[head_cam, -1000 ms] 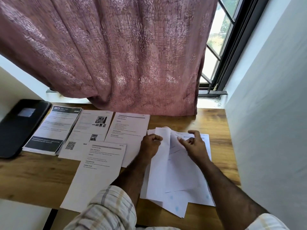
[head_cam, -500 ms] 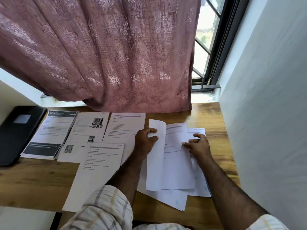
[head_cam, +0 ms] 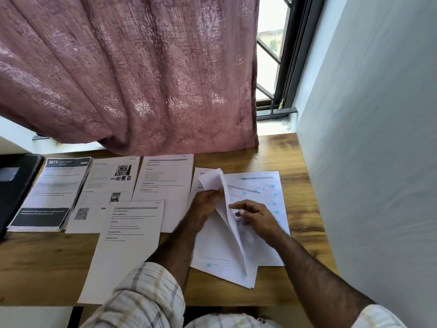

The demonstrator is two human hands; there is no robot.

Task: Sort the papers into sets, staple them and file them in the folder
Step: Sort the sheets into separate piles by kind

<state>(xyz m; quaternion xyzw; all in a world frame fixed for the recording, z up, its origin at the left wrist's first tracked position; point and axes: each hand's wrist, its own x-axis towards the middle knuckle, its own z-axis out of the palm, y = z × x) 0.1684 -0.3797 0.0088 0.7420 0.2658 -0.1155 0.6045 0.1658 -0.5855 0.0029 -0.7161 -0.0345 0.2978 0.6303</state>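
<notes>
Papers point(head_cam: 257, 223) — left hand point(head_cam: 205, 204) lifting sheets

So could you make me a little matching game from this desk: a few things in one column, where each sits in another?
Things:
1. black folder
2. thick booklet with the dark header numbered 3675
3. white sheet with a QR code
4. lifted white sheets

Places:
A. held up by the left hand
B. far left edge of the wooden desk
C. just right of the booklet
D. just right of the folder

Pairs: 1-B, 2-D, 3-C, 4-A
</notes>
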